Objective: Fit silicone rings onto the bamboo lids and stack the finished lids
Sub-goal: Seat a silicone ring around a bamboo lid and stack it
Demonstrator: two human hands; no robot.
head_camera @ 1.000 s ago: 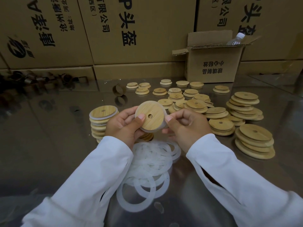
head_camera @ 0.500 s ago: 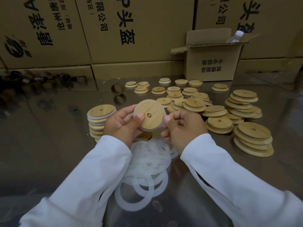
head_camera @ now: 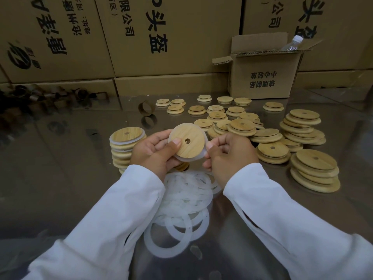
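I hold one round bamboo lid [head_camera: 188, 141] with a small hole in front of me, tilted toward the camera. My left hand [head_camera: 155, 151] grips its left edge, thumb on the face. My right hand [head_camera: 229, 154] pinches the translucent silicone ring [head_camera: 202, 153] that shows around the lid's right and lower rim. A stack of finished lids [head_camera: 125, 146] with white rings stands just left of my left hand. A pile of loose silicone rings [head_camera: 185, 201] lies on the table under my wrists. Bare bamboo lids [head_camera: 272, 138] lie in heaps to the right.
The shiny metal table [head_camera: 60, 178] reflects the cartons. Large cardboard cartons [head_camera: 161, 37] wall the back. A small open box [head_camera: 264, 75] with a plastic bottle [head_camera: 292, 43] stands at the back right. Cardboard tape cores [head_camera: 146, 107] lie at back left and centre.
The lid has stayed between both hands, with the right fingers shifting slightly along the ring at its right rim. The camera view has drifted a little.
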